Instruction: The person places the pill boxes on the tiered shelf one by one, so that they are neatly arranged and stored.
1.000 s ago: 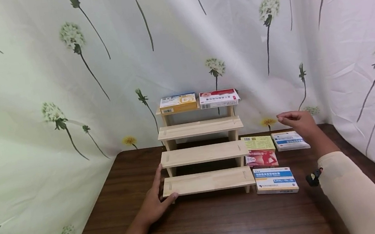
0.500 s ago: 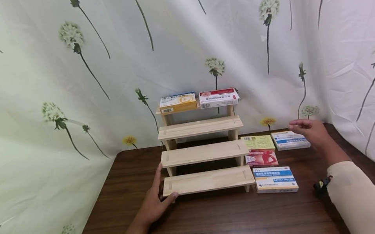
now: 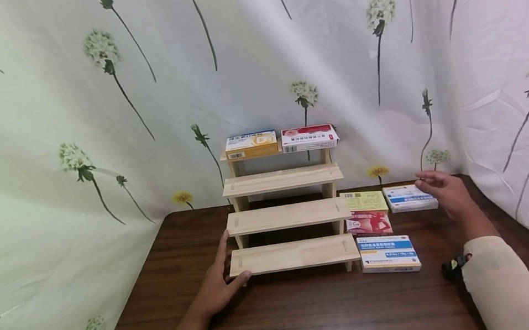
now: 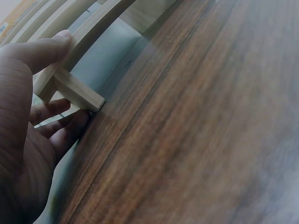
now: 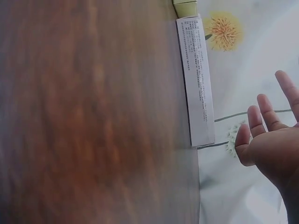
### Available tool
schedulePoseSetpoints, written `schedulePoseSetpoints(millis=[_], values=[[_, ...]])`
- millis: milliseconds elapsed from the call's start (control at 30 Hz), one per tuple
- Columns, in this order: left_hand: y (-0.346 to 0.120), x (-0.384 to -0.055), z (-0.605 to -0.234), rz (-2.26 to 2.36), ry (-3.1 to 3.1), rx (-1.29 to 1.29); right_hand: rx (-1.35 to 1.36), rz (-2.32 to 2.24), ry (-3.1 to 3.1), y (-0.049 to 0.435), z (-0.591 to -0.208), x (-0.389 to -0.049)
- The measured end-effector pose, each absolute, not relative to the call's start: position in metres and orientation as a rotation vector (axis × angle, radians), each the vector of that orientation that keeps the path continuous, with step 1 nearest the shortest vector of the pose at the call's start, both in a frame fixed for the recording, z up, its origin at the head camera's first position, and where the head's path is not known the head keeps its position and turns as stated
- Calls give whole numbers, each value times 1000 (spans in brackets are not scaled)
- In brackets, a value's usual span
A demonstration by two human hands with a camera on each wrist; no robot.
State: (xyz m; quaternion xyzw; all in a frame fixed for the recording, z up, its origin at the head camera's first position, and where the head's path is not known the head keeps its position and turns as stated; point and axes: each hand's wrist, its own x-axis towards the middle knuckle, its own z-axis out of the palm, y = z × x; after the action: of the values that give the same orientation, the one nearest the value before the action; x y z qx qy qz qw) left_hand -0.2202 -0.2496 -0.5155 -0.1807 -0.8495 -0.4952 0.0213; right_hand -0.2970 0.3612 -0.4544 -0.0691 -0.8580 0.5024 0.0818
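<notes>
A wood-grain table (image 3: pixel 314 314) meets dandelion-print cloth (image 3: pixel 253 77). The left hand (image 3: pixel 217 289) grips the left edge of a wooden stepped stand (image 3: pixel 288 216); the right hand (image 3: pixel 449 195), fingers loosely extended, holding nothing, hovers by the far blue-and-white box (image 3: pixel 406 198), right of the stand. The near blue-and-white box (image 3: pixel 388 254) reads "0.314g"; the top-step yellow box (image 3: pixel 251 149), "D".
</notes>
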Motion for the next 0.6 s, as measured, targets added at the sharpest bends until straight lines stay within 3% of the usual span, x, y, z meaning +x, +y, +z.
schedulePoseSetpoints(millis=[600], values=[[-250, -221, -516, -1537, -2646, -543, -229, 1532, -2556, 373, -470, -292]])
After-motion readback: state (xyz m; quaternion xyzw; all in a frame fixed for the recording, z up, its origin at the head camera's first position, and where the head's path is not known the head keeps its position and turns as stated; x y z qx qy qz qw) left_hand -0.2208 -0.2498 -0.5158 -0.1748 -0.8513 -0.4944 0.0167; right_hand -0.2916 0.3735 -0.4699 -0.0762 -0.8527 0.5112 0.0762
